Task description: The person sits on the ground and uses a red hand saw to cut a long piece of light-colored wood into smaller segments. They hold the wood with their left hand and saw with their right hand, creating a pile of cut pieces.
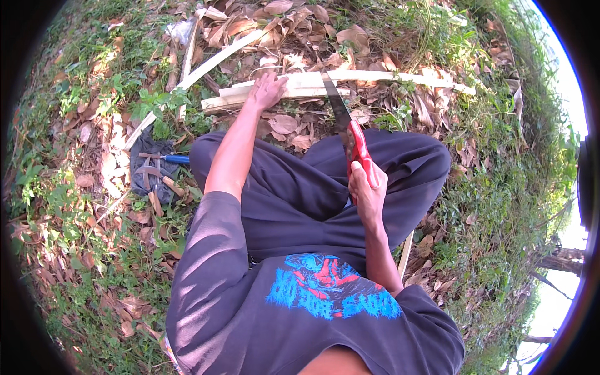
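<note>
Two pale wooden strips lie crosswise on the leaves in front of my folded legs: a long strip (400, 77) and a shorter, nearer strip (220, 102). My left hand (269, 90) is closed over the left part of the long one, pressing from above; its fingertips bend over the far side. In my right hand (367, 186) is the red handle of a handsaw (338, 107), fingers wrapped round it. The dark blade points away from me, its tip at the long strip, right of my left hand. How deep the teeth sit cannot be made out.
Another long pale strip (219, 57) slants across the left. Beside my left knee, a dark plastic bag (142, 164) lies under several hand tools, one a blue-handled tool (177, 159). Dry leaves and green weeds surround me. A strip (405, 253) shows by my right hip.
</note>
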Demonstrator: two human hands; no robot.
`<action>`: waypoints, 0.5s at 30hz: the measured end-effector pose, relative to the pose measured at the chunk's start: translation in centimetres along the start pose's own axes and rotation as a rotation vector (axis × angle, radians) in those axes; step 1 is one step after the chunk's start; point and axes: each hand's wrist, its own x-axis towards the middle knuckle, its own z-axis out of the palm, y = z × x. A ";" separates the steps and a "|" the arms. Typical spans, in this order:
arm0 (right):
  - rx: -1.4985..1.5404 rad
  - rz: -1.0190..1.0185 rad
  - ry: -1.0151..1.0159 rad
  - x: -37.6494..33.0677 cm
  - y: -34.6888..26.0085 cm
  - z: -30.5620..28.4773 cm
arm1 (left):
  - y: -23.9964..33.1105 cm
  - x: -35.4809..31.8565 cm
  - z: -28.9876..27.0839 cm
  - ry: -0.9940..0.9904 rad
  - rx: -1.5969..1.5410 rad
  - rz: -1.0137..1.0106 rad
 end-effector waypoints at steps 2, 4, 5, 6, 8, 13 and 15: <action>0.005 -0.007 -0.008 -0.1 0.1 0.5 | -0.4 0.4 -0.2 0.016 -0.208 -0.005; 0.014 -0.008 -0.015 0.0 0.1 0.8 | -0.3 0.9 -0.6 0.054 -0.380 0.010; 0.018 -0.008 -0.014 0.0 0.2 1.0 | 0.2 1.3 -0.9 0.026 -0.374 -0.018; 0.015 0.007 -0.024 -0.1 0.3 1.0 | 0.7 1.6 -1.1 -0.003 -0.368 -0.046; 0.007 0.012 -0.012 -0.2 0.6 1.5 | 1.4 1.8 -1.5 -0.073 -0.280 -0.074; -0.054 -0.011 -0.012 0.8 1.8 3.5 | 0.9 0.7 -0.7 -0.109 -0.199 -0.110; -0.092 -0.041 -0.024 1.4 2.2 4.0 | 1.0 0.7 -0.7 -0.107 -0.235 -0.078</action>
